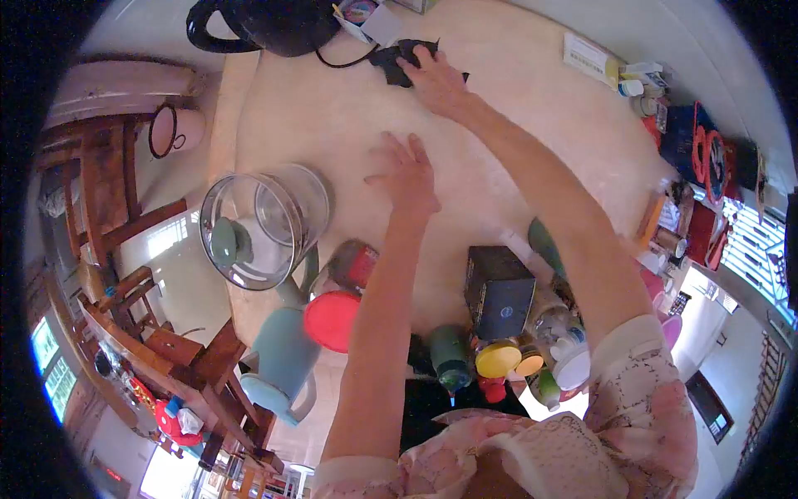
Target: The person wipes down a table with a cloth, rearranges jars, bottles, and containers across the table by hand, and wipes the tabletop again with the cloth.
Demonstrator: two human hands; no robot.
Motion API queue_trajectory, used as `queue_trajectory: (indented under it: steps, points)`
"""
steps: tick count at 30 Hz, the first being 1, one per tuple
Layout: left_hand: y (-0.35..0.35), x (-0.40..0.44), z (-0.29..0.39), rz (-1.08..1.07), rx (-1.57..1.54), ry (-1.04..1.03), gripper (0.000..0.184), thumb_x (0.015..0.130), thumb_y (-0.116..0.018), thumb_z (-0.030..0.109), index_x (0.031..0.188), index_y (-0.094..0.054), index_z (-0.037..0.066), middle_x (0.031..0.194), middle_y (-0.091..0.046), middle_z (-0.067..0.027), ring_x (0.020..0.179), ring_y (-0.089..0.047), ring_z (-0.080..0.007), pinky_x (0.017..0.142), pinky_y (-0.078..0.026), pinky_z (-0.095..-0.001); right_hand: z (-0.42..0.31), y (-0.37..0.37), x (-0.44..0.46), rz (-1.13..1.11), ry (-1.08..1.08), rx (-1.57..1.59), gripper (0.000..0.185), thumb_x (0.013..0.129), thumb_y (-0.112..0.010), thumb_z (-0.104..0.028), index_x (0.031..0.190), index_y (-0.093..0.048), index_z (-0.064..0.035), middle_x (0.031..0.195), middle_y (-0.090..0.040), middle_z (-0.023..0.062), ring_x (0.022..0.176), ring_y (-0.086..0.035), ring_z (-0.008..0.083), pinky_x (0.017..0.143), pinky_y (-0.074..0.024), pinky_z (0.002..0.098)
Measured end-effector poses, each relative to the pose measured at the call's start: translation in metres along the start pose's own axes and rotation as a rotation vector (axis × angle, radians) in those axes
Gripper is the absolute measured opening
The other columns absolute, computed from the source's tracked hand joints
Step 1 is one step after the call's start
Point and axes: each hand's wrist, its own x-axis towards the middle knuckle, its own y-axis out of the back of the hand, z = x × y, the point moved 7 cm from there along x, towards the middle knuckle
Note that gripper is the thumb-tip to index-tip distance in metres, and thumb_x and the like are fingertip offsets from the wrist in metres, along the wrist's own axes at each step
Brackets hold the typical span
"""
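Observation:
My right hand [439, 81] is at the far side of the table [499, 125], its fingers bent over a dark crumpled cloth [391, 65] that lies against the tabletop. Part of the cloth is hidden beneath the fingers. My left hand [406, 176] holds nothing; its fingers are spread over the tabletop, slightly blurred. Closest to it on the left is a clear glass container [295, 204] with a green knob [224, 242]. A black kettle [278, 25] and a small open box [370, 21] stand just beyond the cloth.
Near my body stand a light-blue pitcher [283, 353], a red-lidded jar [331, 322], a black box [500, 291], a green bottle [450, 353] and a yellow-lidded jar [498, 361]. Small boxes and bottles line the wall at right, by a white box [586, 54]. Wooden chairs [125, 175] are at left.

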Motion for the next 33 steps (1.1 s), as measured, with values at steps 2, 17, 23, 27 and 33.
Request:
queue_trajectory:
  steps: [2,17,23,27,33]
  points:
    - [0.001,-0.002,-0.001,-0.038,-0.01,0.021,0.116,0.05,-0.082,0.043,0.141,-0.019,0.008,0.143,-0.012,-0.0286,0.126,-0.022,-0.0494,0.079,-0.038,-0.0691,-0.026,-0.011,0.008,-0.069,0.026,-0.01,0.039,0.081,-0.048,-0.013,0.119,-0.051,-0.0051,0.118,-0.045,0.0153,0.098,-0.051,0.035,0.073,-0.0515,0.04]
    - [-0.06,-0.017,0.023,0.184,0.227,0.157,0.046,0.087,-0.044,0.023,0.127,-0.043,0.001,0.133,-0.037,-0.0253,0.115,-0.041,-0.0386,0.086,-0.039,-0.0543,-0.051,-0.004,-0.027,0.03,0.319,-0.058,0.039,0.079,-0.051,-0.011,0.118,-0.053,-0.0122,0.127,-0.045,0.0073,0.101,-0.051,0.0287,0.078,-0.0483,0.0391]
    - [-0.043,-0.028,0.029,0.258,0.25,0.063,0.041,0.087,-0.045,0.016,0.123,-0.047,-0.002,0.13,-0.041,-0.0243,0.109,-0.044,-0.0396,0.083,-0.043,-0.0517,0.066,0.001,-0.023,0.034,-0.173,-0.079,0.038,0.08,-0.052,-0.013,0.116,-0.052,-0.0027,0.118,-0.049,0.0178,0.098,-0.052,0.0324,0.08,-0.0471,0.0404]
    - [-0.043,-0.022,0.032,0.194,0.254,0.103,0.04,0.087,-0.046,0.015,0.122,-0.049,-0.002,0.131,-0.039,-0.0261,0.109,-0.045,-0.0403,0.085,-0.041,-0.0533,0.102,0.049,0.032,0.258,-0.365,0.377,0.045,0.079,-0.054,-0.02,0.117,-0.047,0.0031,0.111,-0.05,0.0274,0.099,-0.051,0.0392,0.081,-0.0458,0.0453]
    - [-0.036,-0.024,0.03,0.282,0.138,0.15,0.037,0.086,-0.045,0.011,0.119,-0.05,-0.005,0.129,-0.041,-0.0275,0.108,-0.045,-0.0424,0.083,-0.042,-0.0532,0.11,0.064,0.099,0.445,-0.35,0.436,0.052,0.079,-0.06,-0.025,0.115,-0.041,0.0073,0.112,-0.049,0.0282,0.1,-0.049,0.0469,0.09,-0.0398,0.0477]
